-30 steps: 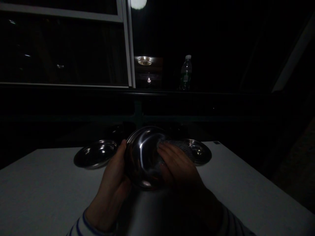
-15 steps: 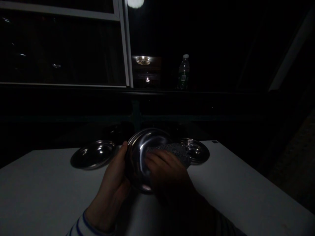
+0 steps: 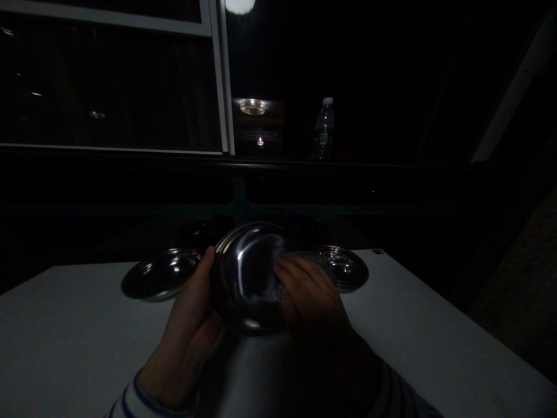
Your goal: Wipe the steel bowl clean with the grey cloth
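My left hand point(image 3: 191, 316) grips a shiny steel bowl point(image 3: 243, 278) by its left rim, thumb on the edge, and tilts it up above the table. Against the right part of the bowl, my right hand point(image 3: 311, 299) presses a grey patterned cloth point(image 3: 300, 253) with its fingers together. Most of the cloth is hidden under that hand. A second steel bowl point(image 3: 161, 276) lies on the table to the left of my left hand. Beyond my right hand rests another round steel dish point(image 3: 346, 270), partly covered by the cloth and hand.
The white table point(image 3: 65, 342) spreads under both arms. A plastic bottle point(image 3: 324, 130) with a white cap and green label stands on the dark window ledge point(image 3: 278, 164). The white window frame point(image 3: 224, 87) rises behind. The scene is dim.
The held bowl has shifted slightly left with my left hand. My right hand and the cloth have slid rightward across the bowl, uncovering more of its surface.
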Demonstrator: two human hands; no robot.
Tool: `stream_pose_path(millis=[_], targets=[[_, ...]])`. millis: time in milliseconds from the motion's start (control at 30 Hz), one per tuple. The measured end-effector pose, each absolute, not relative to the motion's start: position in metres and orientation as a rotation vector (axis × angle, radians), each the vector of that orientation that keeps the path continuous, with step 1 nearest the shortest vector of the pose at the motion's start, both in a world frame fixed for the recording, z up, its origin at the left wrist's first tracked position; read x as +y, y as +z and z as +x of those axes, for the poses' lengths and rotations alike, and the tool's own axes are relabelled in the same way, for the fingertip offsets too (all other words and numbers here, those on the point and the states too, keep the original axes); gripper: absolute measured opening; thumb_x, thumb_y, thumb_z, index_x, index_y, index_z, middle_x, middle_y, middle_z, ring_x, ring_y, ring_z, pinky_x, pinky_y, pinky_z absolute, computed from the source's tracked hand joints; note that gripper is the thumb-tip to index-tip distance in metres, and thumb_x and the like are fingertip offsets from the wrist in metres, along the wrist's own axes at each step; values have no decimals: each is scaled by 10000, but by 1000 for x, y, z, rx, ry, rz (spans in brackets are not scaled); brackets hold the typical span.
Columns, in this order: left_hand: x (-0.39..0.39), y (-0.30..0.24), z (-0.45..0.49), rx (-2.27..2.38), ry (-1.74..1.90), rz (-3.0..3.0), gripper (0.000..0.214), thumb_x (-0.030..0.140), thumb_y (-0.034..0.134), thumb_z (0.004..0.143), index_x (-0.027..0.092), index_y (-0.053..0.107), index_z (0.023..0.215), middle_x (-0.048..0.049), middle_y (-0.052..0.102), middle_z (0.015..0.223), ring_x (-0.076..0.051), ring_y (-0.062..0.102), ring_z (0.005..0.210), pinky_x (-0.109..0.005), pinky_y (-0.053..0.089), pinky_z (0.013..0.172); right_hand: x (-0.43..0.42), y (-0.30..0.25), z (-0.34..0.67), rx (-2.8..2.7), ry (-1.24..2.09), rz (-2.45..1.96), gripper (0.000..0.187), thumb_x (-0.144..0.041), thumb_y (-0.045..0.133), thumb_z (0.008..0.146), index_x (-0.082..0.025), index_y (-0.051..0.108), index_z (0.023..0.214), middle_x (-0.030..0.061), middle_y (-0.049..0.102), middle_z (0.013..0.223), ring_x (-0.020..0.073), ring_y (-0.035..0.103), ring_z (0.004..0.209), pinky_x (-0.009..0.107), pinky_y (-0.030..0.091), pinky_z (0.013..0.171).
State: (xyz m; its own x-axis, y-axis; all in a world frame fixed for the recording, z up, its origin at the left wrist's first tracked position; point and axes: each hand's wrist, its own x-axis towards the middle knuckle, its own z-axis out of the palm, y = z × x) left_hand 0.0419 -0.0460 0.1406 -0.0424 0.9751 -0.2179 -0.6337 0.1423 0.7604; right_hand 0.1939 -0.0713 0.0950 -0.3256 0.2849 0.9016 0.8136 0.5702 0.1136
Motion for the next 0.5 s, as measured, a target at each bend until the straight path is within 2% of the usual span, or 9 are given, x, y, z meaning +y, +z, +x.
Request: stream_pose_path(millis=[100, 233, 367, 500], targets=[[-47, 141, 41, 868, 1449, 528, 196, 242, 484, 851, 154, 640, 773, -9, 682, 655, -112, 616, 498, -209, 508, 485, -71, 95, 196, -1852, -717, -900, 304, -136, 399, 828, -71, 581, 1063, 104, 623, 1105, 202, 509, 1074, 373, 435, 920], [-47, 138, 44, 838, 1342, 584, 179, 263, 526, 827, 130, 645, 802, -36, 681, 642, -135, 636, 535, -217, 519, 505, -72, 99, 198, -1846, -739, -900, 309, -131, 388, 826, -78, 579, 1063, 107, 629, 1095, 205, 518, 1063, 379, 443, 894], [-46, 139, 42, 860, 1449, 514, 190, 252, 492, 847, 152, 645, 794, -11, 681, 629, -115, 621, 490, -208, 522, 493, -72, 99, 198, -1854, -702, -899, 310, -132, 396, 822, -81, 580, 1066, 101, 628, 1098, 198, 518, 1064, 368, 435, 909], [-45, 138, 43, 831, 1403, 539, 155, 241, 526, 827, 145, 645, 801, -17, 682, 638, -122, 626, 501, -207, 518, 474, -71, 100, 198, -1848, -708, -894, 301, -126, 405, 814, -63, 595, 1039, 109, 630, 1090, 205, 515, 1063, 374, 427, 911]])
